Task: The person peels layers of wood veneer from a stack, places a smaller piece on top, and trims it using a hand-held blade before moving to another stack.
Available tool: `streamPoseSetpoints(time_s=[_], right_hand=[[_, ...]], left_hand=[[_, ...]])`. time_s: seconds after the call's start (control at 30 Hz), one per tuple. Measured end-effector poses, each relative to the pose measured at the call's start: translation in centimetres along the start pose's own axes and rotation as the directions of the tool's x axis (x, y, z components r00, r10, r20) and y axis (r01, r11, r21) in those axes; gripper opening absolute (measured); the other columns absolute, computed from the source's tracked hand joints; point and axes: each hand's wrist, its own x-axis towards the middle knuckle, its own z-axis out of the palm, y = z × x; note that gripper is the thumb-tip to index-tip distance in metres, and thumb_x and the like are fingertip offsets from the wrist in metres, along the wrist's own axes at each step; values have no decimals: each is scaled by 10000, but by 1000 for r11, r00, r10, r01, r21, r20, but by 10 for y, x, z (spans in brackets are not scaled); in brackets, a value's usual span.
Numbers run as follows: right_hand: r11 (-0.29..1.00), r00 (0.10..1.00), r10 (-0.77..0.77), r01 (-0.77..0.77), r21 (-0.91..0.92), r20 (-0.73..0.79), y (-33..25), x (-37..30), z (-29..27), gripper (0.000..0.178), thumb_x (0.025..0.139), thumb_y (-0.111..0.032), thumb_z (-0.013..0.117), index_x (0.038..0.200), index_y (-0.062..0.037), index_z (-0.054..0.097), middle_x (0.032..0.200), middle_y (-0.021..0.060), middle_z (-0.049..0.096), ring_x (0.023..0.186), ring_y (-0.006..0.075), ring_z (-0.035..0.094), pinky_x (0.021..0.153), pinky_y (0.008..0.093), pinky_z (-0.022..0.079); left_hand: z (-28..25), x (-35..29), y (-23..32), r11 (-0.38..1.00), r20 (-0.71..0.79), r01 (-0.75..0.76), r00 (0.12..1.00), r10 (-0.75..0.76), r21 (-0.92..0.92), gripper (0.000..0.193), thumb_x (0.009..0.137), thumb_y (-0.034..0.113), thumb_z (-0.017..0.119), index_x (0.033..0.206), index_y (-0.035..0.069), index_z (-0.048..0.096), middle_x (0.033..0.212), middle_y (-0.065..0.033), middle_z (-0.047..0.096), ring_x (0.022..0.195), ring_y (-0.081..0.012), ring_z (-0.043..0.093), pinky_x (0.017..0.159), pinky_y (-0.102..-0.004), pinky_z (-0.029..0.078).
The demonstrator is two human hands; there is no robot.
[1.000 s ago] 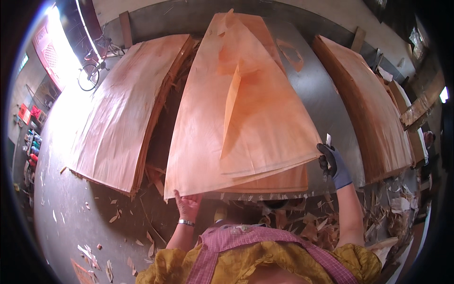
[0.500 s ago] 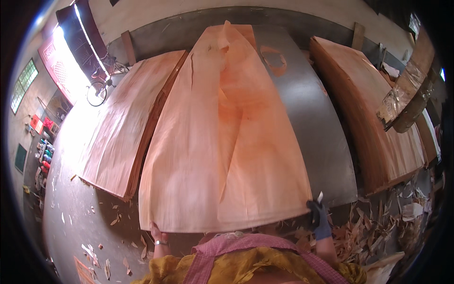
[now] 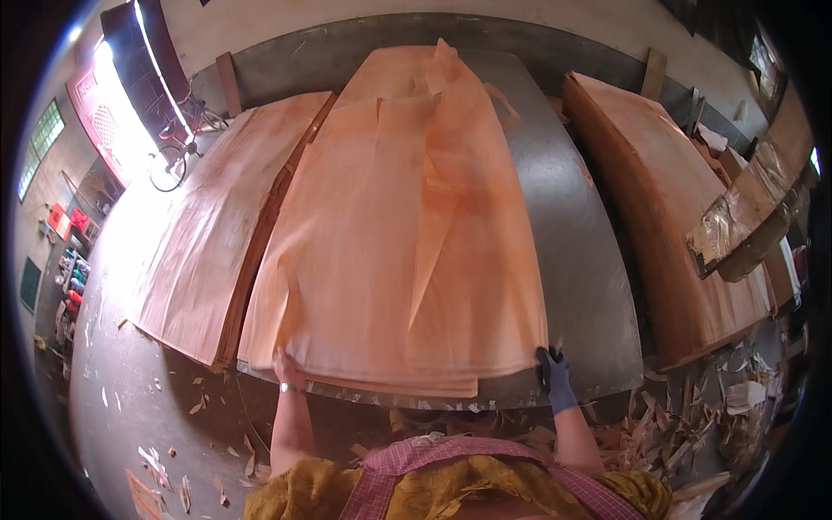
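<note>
A large, thin orange-pink wood veneer sheet [image 3: 347, 243] lies over the middle table, rippled, with a raised fold along its right half. My bare left hand [image 3: 289, 371] pinches its near left corner, where the sheet buckles upward. At the near right corner, my right hand [image 3: 555, 380], in a grey-blue glove with dark fingertips, grips the sheet's edge. Beneath it, the edge of another veneer layer [image 3: 433, 386] shows at the front. The dark, smooth tabletop [image 3: 581, 251] is exposed to the right of the sheet.
Tall veneer stacks stand at left [image 3: 208, 225] and right [image 3: 667, 217]. Wood scraps [image 3: 659, 433] litter the floor, mostly at lower right. A plastic-wrapped beam [image 3: 754, 204] juts in at right. A bicycle [image 3: 169, 165] stands by the bright doorway.
Both hands have moved forward, away from my body, carrying the near edge of the veneer sheet with them. The table's front edge and a lower layer have come into sight.
</note>
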Motion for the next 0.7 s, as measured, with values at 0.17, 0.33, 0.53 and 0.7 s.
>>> streamPoseSetpoints(time_s=[0.17, 0.33, 0.53, 0.7], right_hand=[[997, 996, 82, -82, -14, -47, 17, -21, 11, 199, 844, -219, 738, 913, -74, 620, 684, -41, 542, 579, 82, 515, 501, 234, 400], [957, 950, 287, -290, -8, -119, 62, -124, -31, 359, 859, -262, 720, 1080, -47, 536, 784, -12, 549, 597, 95, 484, 522, 240, 405], [982, 988, -88, 64, -179, -129, 58, -34, 13, 313, 847, -268, 742, 1001, -37, 597, 813, -27, 529, 696, 121, 444, 622, 289, 406], [966, 994, 101, -105, -235, -30, 11, 13, 14, 314, 864, -332, 728, 833, -70, 557, 661, -16, 499, 535, 118, 471, 485, 290, 415]], left_hand=[[-13, 27, 3, 988, -259, -54, 962, 90, 141, 326, 951, 381, 583, 746, 136, 522, 692, 34, 493, 613, -111, 476, 537, -306, 403], [-86, -19, -16, 994, -172, -53, 984, 35, -101, 272, 1012, 255, 493, 1054, 14, 610, 1056, -75, 640, 941, -200, 623, 829, -368, 545], [-27, 38, -1, 965, -101, -125, 983, 152, 231, 324, 989, 334, 562, 792, 76, 573, 769, 10, 536, 711, -91, 489, 619, -254, 446], [16, 70, -7, 987, -211, -162, 965, 158, -3, 382, 994, 322, 558, 674, 129, 474, 651, 38, 472, 574, -70, 412, 508, -231, 381]])
